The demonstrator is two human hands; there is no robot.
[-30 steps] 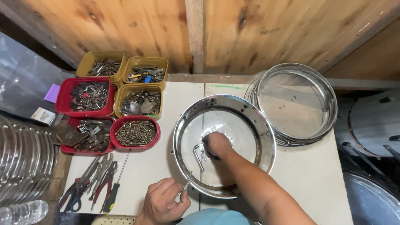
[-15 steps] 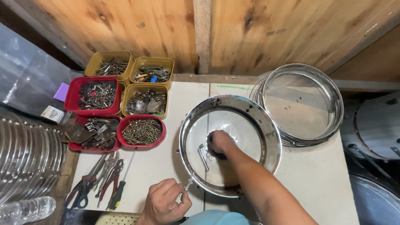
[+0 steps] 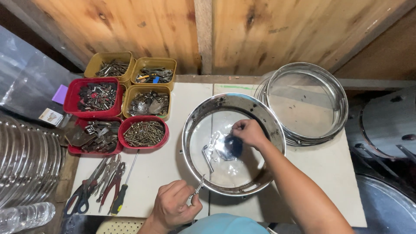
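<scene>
A round steel-rimmed glass lid (image 3: 274, 130) lies upside down on the white table (image 3: 164, 169). My right hand (image 3: 249, 132) reaches inside it and grips a dark round knob (image 3: 233, 146) at its centre. A small bent metal piece (image 3: 208, 158) lies on the glass left of the knob. My left hand (image 3: 173, 207) is at the lid's near-left rim, pinching a thin metal tool (image 3: 198, 187) whose tip touches the rim.
Red and yellow tubs of screws and small parts (image 3: 143, 133) stand at the left. Pliers and a screwdriver (image 3: 123, 190) lie near the front left. A stack of steel rings (image 3: 305, 102) sits at the back right. More steel rims (image 3: 26, 160) are stacked far left.
The view has shifted, so the lid sits more to the right. My right hand stays on the knob, my left hand stays at the rim with the tool.
</scene>
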